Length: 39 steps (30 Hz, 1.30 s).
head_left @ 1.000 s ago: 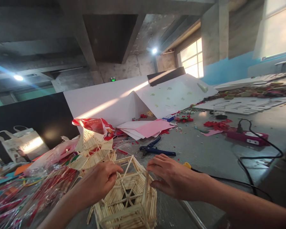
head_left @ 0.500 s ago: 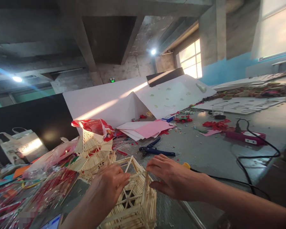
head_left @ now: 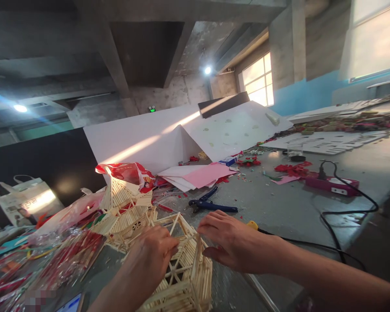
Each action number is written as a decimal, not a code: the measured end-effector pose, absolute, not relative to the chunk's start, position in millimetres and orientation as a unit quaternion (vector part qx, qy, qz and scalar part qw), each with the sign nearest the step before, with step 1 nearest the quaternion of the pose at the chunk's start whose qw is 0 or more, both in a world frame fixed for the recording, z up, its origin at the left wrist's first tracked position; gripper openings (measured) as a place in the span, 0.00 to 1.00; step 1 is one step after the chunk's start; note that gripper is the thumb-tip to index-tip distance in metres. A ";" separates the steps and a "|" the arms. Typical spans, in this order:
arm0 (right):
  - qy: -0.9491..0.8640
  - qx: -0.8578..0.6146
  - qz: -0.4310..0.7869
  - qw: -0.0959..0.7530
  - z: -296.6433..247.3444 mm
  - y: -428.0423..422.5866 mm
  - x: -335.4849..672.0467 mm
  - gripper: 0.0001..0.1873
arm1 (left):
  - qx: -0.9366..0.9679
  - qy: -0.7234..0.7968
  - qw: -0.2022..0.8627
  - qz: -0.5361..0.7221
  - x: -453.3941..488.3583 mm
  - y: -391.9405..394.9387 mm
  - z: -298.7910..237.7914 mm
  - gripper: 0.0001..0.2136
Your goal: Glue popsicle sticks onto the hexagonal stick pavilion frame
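A pale wooden-stick frame model (head_left: 199,281) stands at the table's near edge, open at the top with star-shaped lattice inside. My left hand (head_left: 152,251) reaches over its left side, fingers pinched on one end of a thin wooden stick (head_left: 186,238) that lies across the upper frame. At the stick's other end, by a top corner of the frame, my right hand (head_left: 225,236) has its fingertips closed on the stick. Behind my left hand sits a stick-built pagoda model (head_left: 121,195) with sloping roofs. My left hand hides part of the frame.
Blue-handled cutters (head_left: 212,206) lie beyond my hands. A purple power strip (head_left: 331,185) with a black cable is at right. Plastic-wrapped red sticks (head_left: 71,251) and a phone (head_left: 70,303) are at left. Pink and white sheets (head_left: 198,175) lie farther back, near a red bag (head_left: 130,173).
The view has shifted very slightly. Both hands keep nearly the same place and grip on the stick over the frame.
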State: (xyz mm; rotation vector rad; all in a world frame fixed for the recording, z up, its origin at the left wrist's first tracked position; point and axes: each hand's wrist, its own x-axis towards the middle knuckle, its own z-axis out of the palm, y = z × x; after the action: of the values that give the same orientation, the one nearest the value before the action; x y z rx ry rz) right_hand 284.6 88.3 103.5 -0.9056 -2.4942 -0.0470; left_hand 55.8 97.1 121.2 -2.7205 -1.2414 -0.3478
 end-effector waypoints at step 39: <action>-0.913 -0.332 -0.030 0.235 103.0 89.2 283.9 0.10 | -0.892 -0.430 0.037 -0.130 55.2 95.5 121.7 0.09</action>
State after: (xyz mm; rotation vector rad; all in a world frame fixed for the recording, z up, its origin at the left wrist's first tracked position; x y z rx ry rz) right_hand 283.9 89.2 103.0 -0.9117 -2.5058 -0.0820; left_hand 55.2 95.5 121.7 -2.7400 -1.3214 -0.3994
